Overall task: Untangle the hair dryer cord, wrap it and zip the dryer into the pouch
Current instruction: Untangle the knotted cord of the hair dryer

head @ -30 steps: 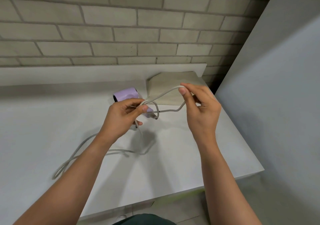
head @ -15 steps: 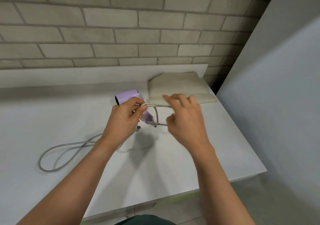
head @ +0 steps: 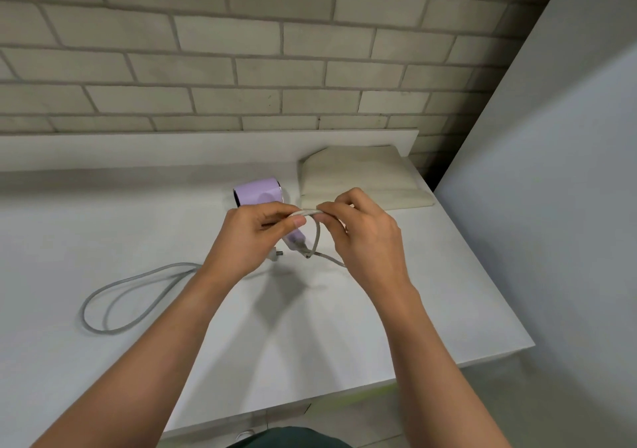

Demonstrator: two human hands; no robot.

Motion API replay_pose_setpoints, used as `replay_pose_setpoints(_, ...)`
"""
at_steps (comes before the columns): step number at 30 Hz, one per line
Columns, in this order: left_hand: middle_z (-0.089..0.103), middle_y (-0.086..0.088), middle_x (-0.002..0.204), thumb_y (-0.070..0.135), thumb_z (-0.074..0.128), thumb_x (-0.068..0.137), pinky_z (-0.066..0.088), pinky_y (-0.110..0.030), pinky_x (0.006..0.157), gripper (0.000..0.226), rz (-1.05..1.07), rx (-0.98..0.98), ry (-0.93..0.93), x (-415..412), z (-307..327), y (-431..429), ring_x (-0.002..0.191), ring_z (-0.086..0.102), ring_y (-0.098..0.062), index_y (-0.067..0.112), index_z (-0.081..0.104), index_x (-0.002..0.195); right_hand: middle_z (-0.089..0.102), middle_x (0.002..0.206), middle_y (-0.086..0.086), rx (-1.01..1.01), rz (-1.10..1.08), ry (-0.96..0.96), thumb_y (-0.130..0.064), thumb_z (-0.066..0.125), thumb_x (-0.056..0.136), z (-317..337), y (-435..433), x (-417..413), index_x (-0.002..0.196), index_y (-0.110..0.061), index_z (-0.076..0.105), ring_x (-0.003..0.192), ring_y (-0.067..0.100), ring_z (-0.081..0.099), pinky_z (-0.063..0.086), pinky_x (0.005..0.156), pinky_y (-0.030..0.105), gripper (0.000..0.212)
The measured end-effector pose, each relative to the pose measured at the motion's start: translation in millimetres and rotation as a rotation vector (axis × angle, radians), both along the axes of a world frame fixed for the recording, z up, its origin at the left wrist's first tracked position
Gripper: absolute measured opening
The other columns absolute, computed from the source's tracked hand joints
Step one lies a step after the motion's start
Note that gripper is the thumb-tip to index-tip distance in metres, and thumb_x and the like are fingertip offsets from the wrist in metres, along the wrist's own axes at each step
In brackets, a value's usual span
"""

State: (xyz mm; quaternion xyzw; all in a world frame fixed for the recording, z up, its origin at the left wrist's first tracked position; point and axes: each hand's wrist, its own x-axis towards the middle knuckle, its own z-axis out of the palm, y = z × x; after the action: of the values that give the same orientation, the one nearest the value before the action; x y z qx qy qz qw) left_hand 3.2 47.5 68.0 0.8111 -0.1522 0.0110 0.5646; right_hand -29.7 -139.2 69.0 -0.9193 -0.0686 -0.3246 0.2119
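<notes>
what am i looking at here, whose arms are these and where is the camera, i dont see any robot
There is no machine here: a person is working with two bare hands. The camera is worn on the person's head and looks forward and down, so both arms reach in from the bottom of the view.

The left hand and the right hand each pinch the grey cord, close together, above a white table. A small loop of the cord hangs down between the hands. A longer loop lies on the table to the left.

Behind the hands are a lilac hair dryer and a beige pouch, with a brick wall beyond them. The pouch's zip cannot be made out.
</notes>
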Motion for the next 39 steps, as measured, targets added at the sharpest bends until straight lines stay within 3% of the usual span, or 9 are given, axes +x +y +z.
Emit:
replay_pose_setpoints(4, 0.079, 0.013, 0.083, 0.023, 0.078, 0.09, 0.049, -0.011, 0.073, 0.01, -0.073, 0.065, 0.019, 6, -4, 11, 0.078, 0.071, 0.002, 0.032, 0.08, 0.086, 0.064, 0.094, -0.005, 0.173, 0.025, -0.041, -0.03, 0.073, 0.096, 8, -7, -2, 0.099, -0.02, 0.079, 0.07, 0.015, 0.061, 0.054, 0.061, 0.039, 0.013)
replay_pose_setpoints(8, 0.073, 0.017, 0.075, 0.021, 0.078, 0.09, 0.042, -0.014, 0.066, 0.007, -0.125, 0.239, -0.01, 9, -18, 15, 0.069, 0.062, 0.0, 0.026, 0.08, 0.086, 0.065, 0.093, -0.004, 0.316, 0.027, -0.107, -0.024, 0.075, 0.096, 27, -17, -7, 0.097, -0.014, 0.078, 0.073, -0.004, 0.054, 0.045, 0.068, 0.017, 0.01)
replay_pose_setpoints(12, 0.072, 0.019, 0.073, 0.023, 0.072, 0.096, 0.043, -0.01, 0.065, 0.01, -0.101, 0.151, -0.03, 5, -21, 14, 0.07, 0.059, 0.001, 0.027, 0.081, 0.095, 0.064, 0.095, -0.009, 0.39, -0.028, -0.075, -0.024, 0.074, 0.097, 34, -31, -7, 0.1, -0.015, 0.078, 0.075, 0.004, 0.057, 0.042, 0.069, 0.012, 0.01)
replay_pose_setpoints(16, 0.079, 0.008, 0.088, 0.025, 0.066, 0.1, 0.059, -0.033, 0.081, 0.007, -0.165, 0.091, 0.008, 4, -20, 13, 0.084, 0.074, -0.012, 0.02, 0.068, 0.103, 0.063, 0.098, -0.013, 0.452, -0.139, 0.009, -0.029, 0.071, 0.099, 21, -45, -3, 0.103, -0.019, 0.078, 0.08, 0.006, 0.06, 0.047, 0.071, 0.015, 0.013)
replay_pose_setpoints(22, 0.075, 0.003, 0.079, 0.021, 0.078, 0.09, 0.06, -0.038, 0.073, 0.003, -0.04, 0.076, -0.108, 7, -24, 10, 0.071, 0.075, -0.015, 0.021, 0.081, 0.09, 0.069, 0.119, -0.003, 0.221, -0.304, 0.274, -0.032, 0.06, 0.104, -23, -56, 2, 0.125, -0.022, 0.072, 0.095, 0.02, 0.068, 0.053, 0.084, 0.037, 0.026)
replay_pose_setpoints(25, 0.075, 0.011, 0.079, 0.023, 0.081, 0.088, 0.058, -0.034, 0.073, 0.004, -0.001, 0.119, -0.113, 10, -27, 8, 0.07, 0.072, -0.008, 0.027, 0.082, 0.087, 0.067, 0.117, -0.002, 0.187, -0.232, 0.08, -0.002, 0.059, 0.092, -27, -45, -2, 0.129, -0.02, 0.069, 0.103, 0.024, 0.065, 0.056, 0.08, 0.038, 0.042)
replay_pose_setpoints(28, 0.076, 0.017, 0.078, 0.025, 0.081, 0.087, 0.054, -0.025, 0.072, 0.005, 0.009, 0.184, -0.111, 11, -28, 5, 0.073, 0.071, -0.005, 0.029, 0.083, 0.086, 0.067, 0.105, 0.003, 0.1, -0.042, -0.161, 0.006, 0.058, 0.085, -15, -32, -4, 0.117, -0.012, 0.074, 0.093, 0.026, 0.061, 0.05, 0.078, 0.029, 0.04)
replay_pose_setpoints(32, 0.075, 0.022, 0.076, 0.022, 0.082, 0.085, 0.048, -0.012, 0.067, 0.007, 0.022, 0.186, -0.102, 10, -25, 1, 0.075, 0.071, -0.002, 0.028, 0.083, 0.089, 0.068, 0.098, 0.003, -0.01, 0.153, -0.192, -0.002, 0.063, 0.09, -12, -14, 2, 0.105, -0.011, 0.077, 0.088, 0.028, 0.059, 0.051, 0.072, 0.035, 0.022)
replay_pose_setpoints(39, 0.076, 0.02, 0.077, 0.027, 0.082, 0.086, 0.051, -0.013, 0.071, 0.004, -0.014, 0.177, -0.082, 14, -20, 2, 0.078, 0.072, 0.001, 0.031, 0.082, 0.087, 0.068, 0.097, -0.009, -0.107, 0.239, 0.019, -0.023, 0.073, 0.096, -36, -9, 14, 0.106, -0.022, 0.077, 0.091, 0.02, 0.057, 0.052, 0.068, 0.035, 0.011)
